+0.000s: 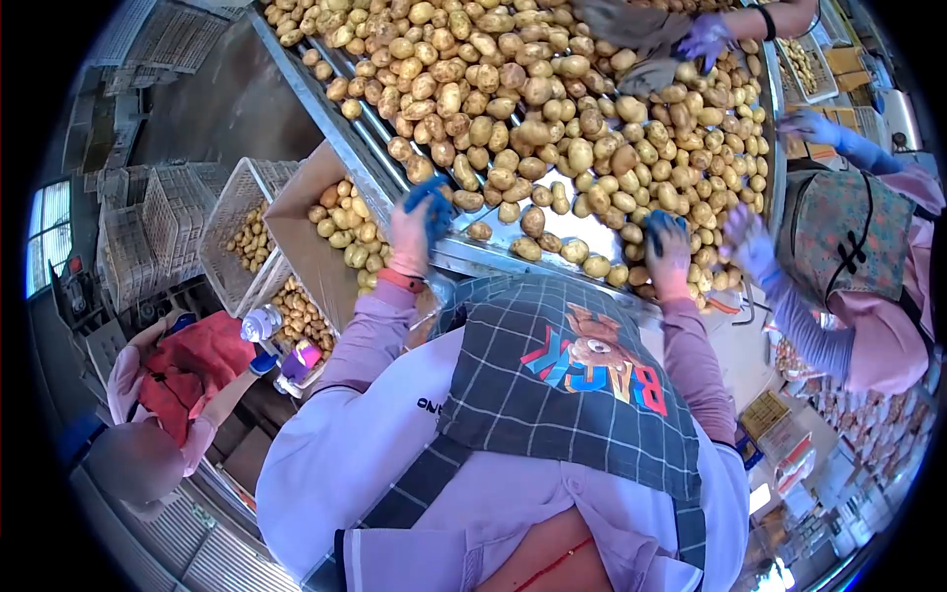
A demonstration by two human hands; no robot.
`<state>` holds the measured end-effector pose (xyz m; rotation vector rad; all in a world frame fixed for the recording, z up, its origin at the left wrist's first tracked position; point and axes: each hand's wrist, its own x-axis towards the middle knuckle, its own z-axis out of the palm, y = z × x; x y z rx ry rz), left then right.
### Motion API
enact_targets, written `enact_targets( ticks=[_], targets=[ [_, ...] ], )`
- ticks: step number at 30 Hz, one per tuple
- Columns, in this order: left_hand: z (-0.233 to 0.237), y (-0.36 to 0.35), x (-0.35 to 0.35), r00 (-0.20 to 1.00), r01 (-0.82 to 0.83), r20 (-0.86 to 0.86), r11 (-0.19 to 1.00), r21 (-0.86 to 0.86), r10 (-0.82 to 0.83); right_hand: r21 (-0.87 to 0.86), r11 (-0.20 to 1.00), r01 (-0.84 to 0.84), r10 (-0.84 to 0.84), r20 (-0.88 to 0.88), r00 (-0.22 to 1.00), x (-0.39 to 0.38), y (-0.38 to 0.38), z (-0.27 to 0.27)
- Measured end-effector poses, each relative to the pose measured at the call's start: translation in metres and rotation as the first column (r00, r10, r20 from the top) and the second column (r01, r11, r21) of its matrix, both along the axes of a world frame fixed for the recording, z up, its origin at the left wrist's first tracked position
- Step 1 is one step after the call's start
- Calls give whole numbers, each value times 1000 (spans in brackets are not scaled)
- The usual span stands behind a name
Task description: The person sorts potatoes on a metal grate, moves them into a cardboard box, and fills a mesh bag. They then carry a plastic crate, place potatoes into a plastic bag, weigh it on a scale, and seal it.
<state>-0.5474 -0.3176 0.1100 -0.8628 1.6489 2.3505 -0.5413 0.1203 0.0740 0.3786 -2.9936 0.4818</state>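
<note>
Sorting line, near edge.

- Potatoes [552,118] lie thick over the table [473,259], thinner towards the near edge, where bare metal shows between them.
- Left hand [414,232] is gloved and raised at the left end of the near edge, just beside the box [296,222]. The fingers are curled inward. We cannot tell whether a potato sits in them.
- Right hand [669,257] is gloved and down among the potatoes at the right end of the near edge. The fingers are bent over the pile. We cannot tell whether it has a grip on one.
- The box stands against the table's near left corner, part full of potatoes. A mesh crate [222,232] sits just beyond it, with some in it too.
- A co-worker's hand [747,242] works the same edge, close beside our right.

Our judgement on handling:
- Take one potato per hand with the fingers wrapped round it, not pinched, since the skins look dusty and may slip.
- Carry low over the edge and set it into the box rather than dropping it, so nothing bruises or bounces out.
- Keep the right hand inside its own stretch of the edge so it doesn't knock the neighbour's.
- Work the sparse near rows first.
</note>
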Motion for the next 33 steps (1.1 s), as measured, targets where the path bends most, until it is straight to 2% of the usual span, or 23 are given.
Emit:
enact_targets(
  ticks=[2,3,4,5,6,7,8,10,12,15,17,18,19,20,21,22,25,26,28,29,30,32,33],
  targets=[
    [-1,1,-22,984,-80,-169,988,-130,58,-293,922,252,-274,-37,961,-19,-54,23],
    [7,4,-31,990,-44,-140,978,-204,15,-359,925,121,-121,21,992,-21,-81,31],
    [9,10,-35,978,-45,-208,969,-241,-7,-435,900,-7,39,66,997,-19,-99,35],
    [17,15,-37,979,-38,-202,971,-236,-11,-216,945,-245,268,83,960,-12,-103,36],
    [26,16,-38,980,-37,-198,972,-234,-10,4,876,-482,476,150,867,-5,-106,37],
    [33,10,-39,972,-126,-225,963,-237,72,-9,867,-499,493,164,854,4,-88,26],
    [39,-5,-37,954,-223,-253,945,-241,161,-56,929,-365,367,244,898,16,-66,19],
    [14,-65,-34,860,-441,-391,863,-245,328,17,945,-328,313,248,917,28,-19,10],
    [18,-110,-22,893,-438,-277,827,-352,355,-13,930,-366,362,189,913,33,-7,24],
    [27,-118,-16,977,-211,-143,772,-599,156,-11,950,-313,311,170,935,33,-20,6],
    [19,-85,-25,999,6,-24,706,-708,-32,5,994,-106,104,125,987,31,-38,-8],
    [22,-59,-33,985,130,72,398,-908,-157,-10,998,-66,66,56,996,28,-48,-13],
    [-8,-46,-41,972,193,134,332,-923,-192,9,999,-41,41,67,997,26,-56,-11],
    [6,-18,-49,918,384,354,181,-905,-176,30,999,-16,14,77,997,25,-60,-8],
    [-17,-5,-54,897,425,415,44,-904,-153,35,999,-28,25,73,997,26,-61,-7],
    [-32,-1,-53,941,308,280,140,-941,-188,4,999,-43,43,73,996,28,-59,-6],
    [-27,-11,-44,909,368,292,244,-897,-299,-51,993,-103,107,90,990,31,-46,-5],
    [-6,-10,-33,897,332,229,235,-913,-378,-62,990,-123,128,80,989,33,-43,-5],
    [-23,-25,-21,908,200,-112,650,-733,-405,-125,988,-91,104,104,989,36,-38,-5],
    [-1,-18,-14,964,121,-216,980,-160,-154,-118,990,-77,89,101,991,37,-38,-5],
    [7,-18,-12,981,-21,-194,1000,-9,19,-118,990,-74,85,99,991,37,-40,-5],
    [3,-38,-11,957,-170,-189,954,245,219,-131,987,-89,101,85,991,37,-39,-9],
    [6,-55,-9,938,-150,-170,796,587,303,-123,987,-100,110,83,990,37,-37,-13]
  ],
)
